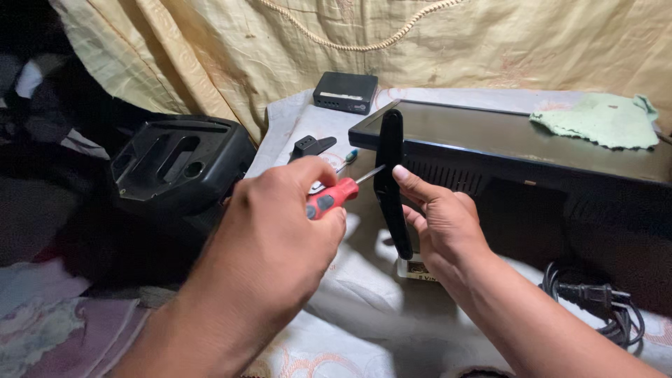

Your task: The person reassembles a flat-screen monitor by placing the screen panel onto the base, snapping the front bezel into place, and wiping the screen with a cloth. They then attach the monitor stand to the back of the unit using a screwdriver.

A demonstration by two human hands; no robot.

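Left hand [280, 224]: closed around the red-handled screwdriver [332, 197], its shaft angled so the tip meets the black bracket.
Right hand [441, 224]: fingers clasped on the black bracket [390, 178], thumb pressed along its edge, holding it upright and steady against the tool.
Bracket: stands on end just in front of the black monitor [518, 147], which lies flat on the cloth-covered worktop [364, 322].
Nearby: green rag [602, 119] on the monitor; black base cover [178, 164] to the left; small black box [345, 92] behind; power cord [602, 301] coiled at right.
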